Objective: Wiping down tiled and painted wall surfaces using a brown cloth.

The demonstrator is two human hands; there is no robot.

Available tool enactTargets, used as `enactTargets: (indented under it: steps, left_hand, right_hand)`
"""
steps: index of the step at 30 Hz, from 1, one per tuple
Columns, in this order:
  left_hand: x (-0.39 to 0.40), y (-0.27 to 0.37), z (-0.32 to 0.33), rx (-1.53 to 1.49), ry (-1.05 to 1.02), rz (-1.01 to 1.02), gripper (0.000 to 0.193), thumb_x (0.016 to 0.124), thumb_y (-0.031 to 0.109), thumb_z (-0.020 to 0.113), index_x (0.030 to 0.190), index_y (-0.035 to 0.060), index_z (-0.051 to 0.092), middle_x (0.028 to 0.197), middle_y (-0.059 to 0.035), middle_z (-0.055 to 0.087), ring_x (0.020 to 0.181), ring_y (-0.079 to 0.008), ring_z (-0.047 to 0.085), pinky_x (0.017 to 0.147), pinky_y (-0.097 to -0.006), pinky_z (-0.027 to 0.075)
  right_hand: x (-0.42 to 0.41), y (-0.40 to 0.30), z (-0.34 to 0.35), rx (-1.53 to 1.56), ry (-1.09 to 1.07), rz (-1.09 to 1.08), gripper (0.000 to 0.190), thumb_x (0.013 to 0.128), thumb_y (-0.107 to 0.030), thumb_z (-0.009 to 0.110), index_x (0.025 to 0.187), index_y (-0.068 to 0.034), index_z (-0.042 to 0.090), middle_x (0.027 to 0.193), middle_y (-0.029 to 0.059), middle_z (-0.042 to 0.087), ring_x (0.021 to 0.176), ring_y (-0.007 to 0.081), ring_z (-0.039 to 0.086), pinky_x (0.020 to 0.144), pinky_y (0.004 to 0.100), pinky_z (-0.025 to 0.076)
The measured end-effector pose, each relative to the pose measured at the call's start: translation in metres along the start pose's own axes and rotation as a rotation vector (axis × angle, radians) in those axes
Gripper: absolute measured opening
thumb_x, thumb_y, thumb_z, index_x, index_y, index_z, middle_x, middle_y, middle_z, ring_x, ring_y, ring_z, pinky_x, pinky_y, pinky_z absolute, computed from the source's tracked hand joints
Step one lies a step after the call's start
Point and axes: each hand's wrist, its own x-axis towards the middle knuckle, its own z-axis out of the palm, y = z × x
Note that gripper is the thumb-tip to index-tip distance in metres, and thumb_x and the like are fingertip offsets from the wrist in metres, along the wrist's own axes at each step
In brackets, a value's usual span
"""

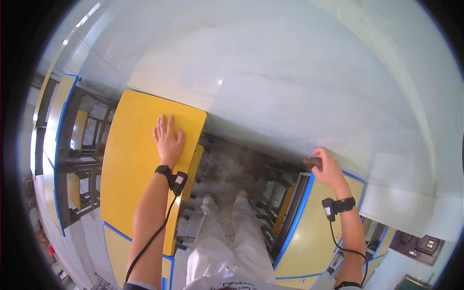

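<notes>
My left hand [168, 143] lies palm down on a yellow desktop [127, 152], its fingers spread and nothing in them. In my right hand [330, 168] is a small dark brown object [312, 163], gripped between thumb and fingers; what it is cannot be made out. That hand is raised by the pale wall [261, 79], over the corner of a blue-edged desk [311, 224]. Whether the brown object touches the wall is unclear. Each wrist wears a black strap with a small cabled device.
Other blue-edged desks [54, 127] with metal frames stand to the left. Between the desks, my feet are on the grey speckled floor [232, 159]. A yellow seat [193, 174] sits beside the yellow desk. A dark brown panel [417, 246] shows at the lower right.
</notes>
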Motion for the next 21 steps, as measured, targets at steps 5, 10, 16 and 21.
enactTargets:
  steps: [5, 10, 16, 21]
  left_hand:
    - [0.003, 0.003, -0.002, -0.030, 0.022, 0.005, 0.051, 0.087, 0.026, 0.048, 0.134, 0.0116, 0.039, 0.142, -0.0145, 0.029, 0.135, -0.0293, 0.022, 0.110, -0.0455, 0.013]
    - [0.003, 0.002, -0.004, -0.059, 0.029, 0.001, 0.050, 0.086, 0.025, 0.048, 0.133, 0.0111, 0.040, 0.142, -0.0154, 0.031, 0.134, -0.0300, 0.023, 0.110, -0.0469, 0.013]
    - [0.000, 0.001, -0.004, -0.059, 0.044, 0.024, 0.050, 0.085, 0.023, 0.049, 0.133, 0.0105, 0.041, 0.140, -0.0162, 0.033, 0.134, -0.0306, 0.025, 0.109, -0.0476, 0.014]
    - [0.001, -0.003, 0.000, -0.045, 0.025, 0.008, 0.049, 0.085, 0.023, 0.048, 0.132, 0.0101, 0.042, 0.140, -0.0163, 0.033, 0.133, -0.0305, 0.025, 0.109, -0.0475, 0.015]
  right_hand:
    - [-0.007, -0.010, 0.006, -0.265, -0.236, -0.097, 0.028, 0.071, -0.008, 0.056, 0.098, -0.007, 0.050, 0.086, 0.0135, 0.064, 0.078, 0.0337, 0.061, 0.067, 0.0391, 0.049]
    - [0.005, -0.051, 0.023, -0.415, 0.245, -0.682, 0.031, 0.066, -0.003, 0.063, 0.095, -0.005, 0.053, 0.081, 0.0129, 0.061, 0.071, 0.0327, 0.060, 0.063, 0.0360, 0.049]
    - [0.034, -0.112, 0.036, -0.043, 0.287, -0.273, 0.035, 0.068, -0.013, 0.065, 0.098, -0.008, 0.048, 0.073, 0.0154, 0.061, 0.066, 0.0359, 0.060, 0.059, 0.0406, 0.049]
    - [0.043, -0.110, 0.041, 0.057, 0.277, -0.317, 0.034, 0.068, -0.013, 0.064, 0.097, -0.008, 0.049, 0.072, 0.0147, 0.061, 0.064, 0.0347, 0.061, 0.056, 0.0385, 0.049]
